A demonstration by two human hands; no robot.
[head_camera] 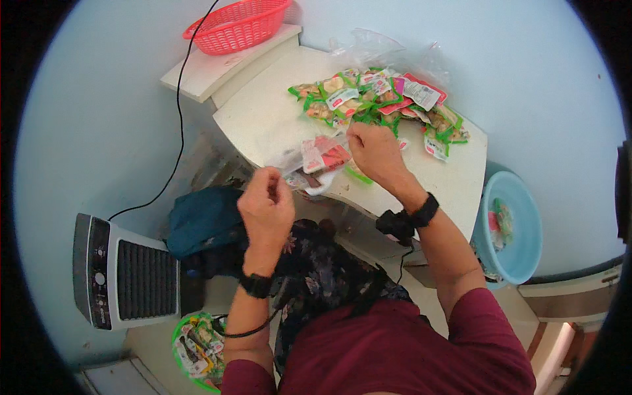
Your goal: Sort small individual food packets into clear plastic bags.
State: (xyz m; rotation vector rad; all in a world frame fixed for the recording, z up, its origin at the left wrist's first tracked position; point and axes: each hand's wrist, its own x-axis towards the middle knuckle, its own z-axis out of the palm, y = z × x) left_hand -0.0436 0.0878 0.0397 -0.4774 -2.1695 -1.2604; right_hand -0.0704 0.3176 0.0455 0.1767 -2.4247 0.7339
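A clear plastic bag [290, 160] is stretched between my two hands over the table's front edge. My left hand [267, 205] pinches its near left end, fingers curled. The opposite end is gripped by my right hand [377, 154], just in front of the packet pile. Between them shows a red-and-white packet [326, 154], seemingly inside the bag. Below it are a white item [323, 183] and other packets, partly hidden. A green-edged packet [359, 173] lies under my right wrist. Behind, a pile of sealed food packets [345, 96] with green or red edges covers the table's far part.
The white table [266, 106] has a curved front edge. Clear bags [375, 47] lie behind the pile. A red basket [242, 29] sits on the raised ledge. A blue basin [526, 227] stands right, an air cooler [128, 276] left, and a green-rimmed container [175, 340] holds packets below.
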